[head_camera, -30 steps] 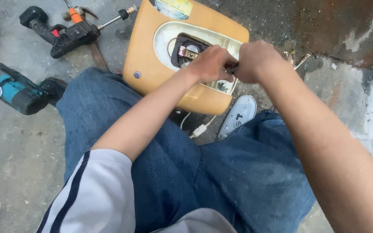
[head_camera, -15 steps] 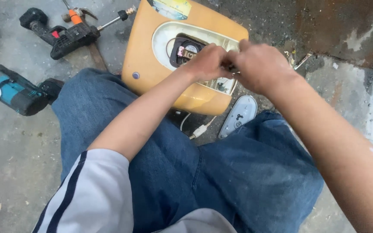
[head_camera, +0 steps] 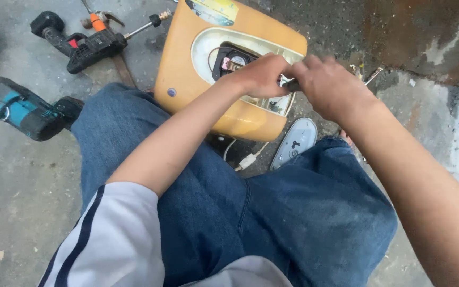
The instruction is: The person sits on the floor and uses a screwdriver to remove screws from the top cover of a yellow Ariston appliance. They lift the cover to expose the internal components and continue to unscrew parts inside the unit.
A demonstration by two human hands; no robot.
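The person is sitting on the concrete floor (head_camera: 22, 212) in blue jeans (head_camera: 272, 212), with a yellow-orange appliance housing (head_camera: 187, 64) lying just beyond the knees. Both hands are meeting over the white-rimmed opening (head_camera: 208, 45) in the housing.

The left hand (head_camera: 261, 74) is curling its fingers (head_camera: 280, 66) closed at the right end of that opening, pressing against the parts there; whether they are pinching something small cannot be told, as the knuckles are hiding it. The right hand (head_camera: 328, 85) is sitting just beside it, touching it, with its fingers clenching a short dark tool handle (head_camera: 292, 85) whose tip is poking out between the two hands.

Just behind the left fingers, inside the opening, a round black component (head_camera: 229, 58) with small metal terminals is showing. Directly below both sets of fingers, on the floor, a white oval cover (head_camera: 294, 142) is lying next to a white cable plug (head_camera: 248, 159).

Well away to the left of the fingers, a black and orange cordless drill (head_camera: 88, 45) is lying on the floor, and nearer the left knee a teal and black power tool (head_camera: 22, 109) is resting.
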